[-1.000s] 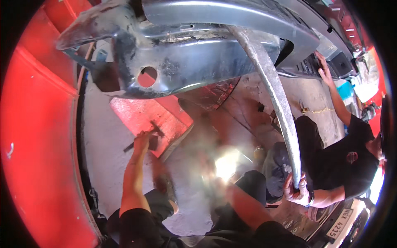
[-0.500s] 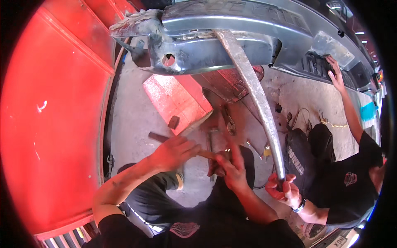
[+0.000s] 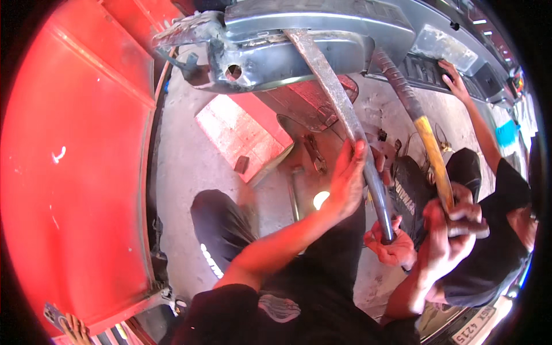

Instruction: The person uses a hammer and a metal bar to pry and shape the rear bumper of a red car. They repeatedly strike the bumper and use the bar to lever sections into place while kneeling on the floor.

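A long, worn metal pry bar [image 3: 330, 86] slants down from a gap in the grey bumper [image 3: 305, 54]. My left hand [image 3: 348, 184] is closed around the middle of the bar, fingertips showing on its far side. Below it, a co-worker's hand [image 3: 394, 247] holds the bar's lower end. My right hand [image 3: 443, 233] grips a hammer [image 3: 431, 144] close by its metal head. The yellow handle with its dark ribbed end points up and away, overlapping the bumper's edge; whether it touches cannot be told.
A red panel [image 3: 86, 155] fills the left side. On the floor lie a red-and-white block [image 3: 244, 138] and several tools. The co-worker's other hand [image 3: 454, 83] rests on the bumper at right. Another person's hand [image 3: 77, 330] with a phone shows at lower left.
My left hand has moved right and up onto the pry bar. My right hand has swung right, carrying the hammer, from over my lap. A hand with a phone has appeared at lower left.
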`<action>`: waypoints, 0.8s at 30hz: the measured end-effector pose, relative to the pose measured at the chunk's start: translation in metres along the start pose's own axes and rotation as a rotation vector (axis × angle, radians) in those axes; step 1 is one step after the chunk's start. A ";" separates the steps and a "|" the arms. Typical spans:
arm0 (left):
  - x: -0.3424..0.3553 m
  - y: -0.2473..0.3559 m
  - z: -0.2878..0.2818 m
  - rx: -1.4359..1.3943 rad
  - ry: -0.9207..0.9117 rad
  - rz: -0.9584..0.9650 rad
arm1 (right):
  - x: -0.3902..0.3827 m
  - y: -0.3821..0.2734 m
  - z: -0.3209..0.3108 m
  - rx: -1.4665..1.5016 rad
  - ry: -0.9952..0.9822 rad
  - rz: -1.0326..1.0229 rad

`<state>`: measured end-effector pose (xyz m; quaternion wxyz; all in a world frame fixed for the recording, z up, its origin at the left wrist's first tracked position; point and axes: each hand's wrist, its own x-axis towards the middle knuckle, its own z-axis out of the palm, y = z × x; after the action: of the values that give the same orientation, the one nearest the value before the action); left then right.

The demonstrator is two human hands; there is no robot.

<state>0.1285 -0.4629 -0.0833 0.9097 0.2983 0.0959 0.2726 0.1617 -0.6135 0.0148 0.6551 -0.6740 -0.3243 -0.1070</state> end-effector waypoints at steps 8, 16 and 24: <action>-0.016 0.087 -0.006 0.078 0.065 -0.018 | 0.013 0.036 0.031 -0.159 -0.203 -0.413; -0.027 0.148 -0.015 0.022 -0.036 -0.101 | 0.028 0.046 0.078 -0.530 -0.207 -0.613; -0.020 0.182 0.007 -0.117 -0.268 -0.179 | 0.022 0.091 0.080 -0.501 -0.161 -0.711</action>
<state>0.0342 -0.3547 0.0305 0.9508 0.2687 -0.0164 0.1534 0.2089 -0.5241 -0.0564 0.3667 -0.6648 -0.5501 -0.3479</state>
